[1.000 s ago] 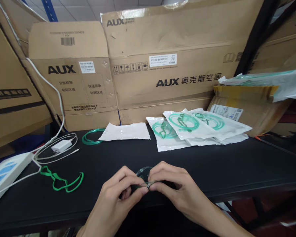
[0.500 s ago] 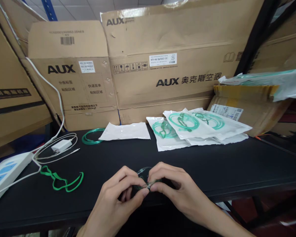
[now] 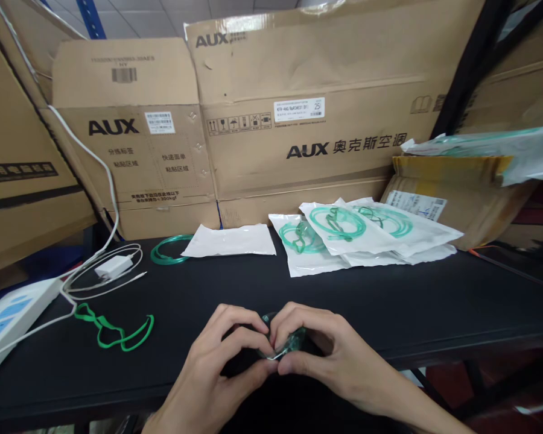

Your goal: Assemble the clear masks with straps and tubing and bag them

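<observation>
At the near edge of the black tabletop, my left hand (image 3: pixel 228 355) and my right hand (image 3: pixel 323 340) meet fingertip to fingertip. Between them is a clear, green-tinted plastic oxygen mask (image 3: pixel 295 341), mostly covered by my fingers. Both hands pinch it near a thin, shiny metal strip (image 3: pixel 276 356) at its near side. Left of my hands lies a loose green elastic strap (image 3: pixel 113 330). Farther back, a coil of green tubing (image 3: pixel 168 249) rests partly beside a white packet (image 3: pixel 230 241).
Several white and clear packets (image 3: pixel 366 235) of green tubing are piled at the back right. A white charger (image 3: pixel 114 267) with its cable and a power strip (image 3: pixel 13 316) sit at the left. Tall cardboard boxes (image 3: pixel 317 78) stand along the back.
My fingers have shifted on the mask, curling closer over it. More of its green-tinted side shows by my right hand. The things on the table have stayed put.
</observation>
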### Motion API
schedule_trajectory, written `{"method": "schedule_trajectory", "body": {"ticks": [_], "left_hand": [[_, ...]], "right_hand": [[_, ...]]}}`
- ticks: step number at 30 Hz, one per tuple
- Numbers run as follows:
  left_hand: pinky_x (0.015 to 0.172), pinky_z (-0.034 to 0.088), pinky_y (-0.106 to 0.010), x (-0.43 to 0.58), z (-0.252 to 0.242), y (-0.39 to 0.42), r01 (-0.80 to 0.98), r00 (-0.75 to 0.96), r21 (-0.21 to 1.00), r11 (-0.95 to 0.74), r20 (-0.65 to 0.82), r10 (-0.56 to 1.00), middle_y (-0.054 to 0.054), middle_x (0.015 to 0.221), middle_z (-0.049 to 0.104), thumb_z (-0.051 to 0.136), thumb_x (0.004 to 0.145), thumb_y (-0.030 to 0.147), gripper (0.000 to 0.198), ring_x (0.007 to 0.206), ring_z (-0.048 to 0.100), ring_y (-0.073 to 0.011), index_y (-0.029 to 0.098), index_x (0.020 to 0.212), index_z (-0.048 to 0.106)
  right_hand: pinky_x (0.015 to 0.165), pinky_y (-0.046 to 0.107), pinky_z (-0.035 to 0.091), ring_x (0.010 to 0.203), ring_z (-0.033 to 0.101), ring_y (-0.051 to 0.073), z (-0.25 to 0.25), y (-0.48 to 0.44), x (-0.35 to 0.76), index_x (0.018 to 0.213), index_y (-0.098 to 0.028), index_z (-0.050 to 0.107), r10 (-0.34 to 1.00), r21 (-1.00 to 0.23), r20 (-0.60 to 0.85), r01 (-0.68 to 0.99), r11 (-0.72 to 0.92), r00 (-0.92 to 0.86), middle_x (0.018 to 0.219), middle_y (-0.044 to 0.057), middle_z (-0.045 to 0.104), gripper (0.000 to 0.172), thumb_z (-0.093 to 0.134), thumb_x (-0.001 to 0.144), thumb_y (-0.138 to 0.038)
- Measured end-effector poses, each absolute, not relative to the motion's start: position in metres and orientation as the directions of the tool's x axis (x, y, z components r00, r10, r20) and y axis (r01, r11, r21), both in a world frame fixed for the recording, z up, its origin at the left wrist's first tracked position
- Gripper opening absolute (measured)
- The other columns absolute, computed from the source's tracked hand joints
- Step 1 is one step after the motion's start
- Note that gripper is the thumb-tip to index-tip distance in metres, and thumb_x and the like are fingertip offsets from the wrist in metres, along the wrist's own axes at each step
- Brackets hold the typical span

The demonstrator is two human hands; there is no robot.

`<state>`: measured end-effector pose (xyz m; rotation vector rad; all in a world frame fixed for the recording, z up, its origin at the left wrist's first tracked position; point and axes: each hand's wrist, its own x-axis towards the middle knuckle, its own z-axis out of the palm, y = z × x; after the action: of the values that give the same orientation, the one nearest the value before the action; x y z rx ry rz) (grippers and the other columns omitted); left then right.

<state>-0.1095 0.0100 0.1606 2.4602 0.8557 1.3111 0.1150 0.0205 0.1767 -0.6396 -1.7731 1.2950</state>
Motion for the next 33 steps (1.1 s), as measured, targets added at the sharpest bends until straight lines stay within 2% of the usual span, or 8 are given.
{"method": "schedule_trajectory", "body": {"ticks": [7,12,17,23,27,33], "left_hand": [[0.102,0.049,-0.030,-0.1116,0.1576,0.0089,0.356,0.457,0.471,-0.807,0.666,0.590,-0.002,0.118,0.069,0.073,0.099,0.018,0.014,0.118,0.062,-0.0202,0.028,0.106,0.067],[0.106,0.050,-0.030,-0.1112,0.1577,0.0089,0.339,0.448,0.497,-0.799,0.661,0.602,-0.002,0.115,0.071,0.069,0.103,0.019,0.008,0.124,0.064,-0.0211,0.027,0.100,0.068],[0.100,0.052,-0.026,-0.1094,0.1589,0.0081,0.278,0.464,0.559,-0.781,0.634,0.619,-0.001,0.104,0.067,0.068,0.103,0.018,0.010,0.117,0.067,-0.0191,0.026,0.097,0.067],[0.078,0.050,-0.021,-0.1086,0.1599,0.0066,0.287,0.471,0.561,-0.776,0.623,0.624,0.002,0.095,0.064,0.069,0.103,0.017,0.010,0.087,0.064,-0.0130,0.025,0.099,0.065],[0.079,0.047,-0.025,-0.1084,0.1619,0.0069,0.265,0.505,0.549,-0.792,0.621,0.600,0.001,0.093,0.068,0.063,0.107,0.020,0.009,0.088,0.063,-0.0155,0.025,0.100,0.064],[0.078,0.047,-0.027,-0.1076,0.1629,0.0063,0.229,0.501,0.601,-0.766,0.602,0.622,0.000,0.091,0.066,0.060,0.108,0.021,0.014,0.087,0.061,-0.0169,0.024,0.095,0.064]], "right_hand": [[0.092,0.029,0.049,0.091,0.065,0.015,0.1776,0.0220,0.1173,0.084,-0.021,0.076,0.775,-0.954,0.299,-0.146,0.264,-0.557,0.095,-0.002,0.069,0.016,0.079,0.089,-0.006],[0.091,0.029,0.049,0.094,0.064,0.016,0.1784,0.0214,0.1184,0.086,-0.021,0.075,0.759,-0.946,0.313,-0.120,0.300,-0.571,0.096,-0.001,0.069,0.015,0.078,0.091,-0.007],[0.091,0.029,0.047,0.093,0.062,0.016,0.1810,0.0201,0.1197,0.086,-0.021,0.075,0.735,-0.927,0.331,-0.060,0.369,-0.591,0.095,-0.001,0.067,0.021,0.074,0.092,-0.001],[0.088,0.028,0.046,0.091,0.059,0.014,0.1790,0.0216,0.1187,0.086,-0.022,0.073,0.684,-0.881,0.418,-0.084,0.465,-0.598,0.096,-0.002,0.064,0.022,0.069,0.098,-0.004],[0.088,0.030,0.046,0.094,0.059,0.015,0.1750,0.0222,0.1187,0.088,-0.022,0.073,0.658,-0.843,0.463,-0.065,0.535,-0.594,0.096,-0.001,0.062,0.022,0.066,0.101,-0.006],[0.088,0.033,0.046,0.093,0.059,0.017,0.1738,0.0211,0.1188,0.086,-0.023,0.075,0.635,-0.806,0.502,-0.052,0.589,-0.588,0.094,0.000,0.060,0.026,0.063,0.100,-0.004]]}}
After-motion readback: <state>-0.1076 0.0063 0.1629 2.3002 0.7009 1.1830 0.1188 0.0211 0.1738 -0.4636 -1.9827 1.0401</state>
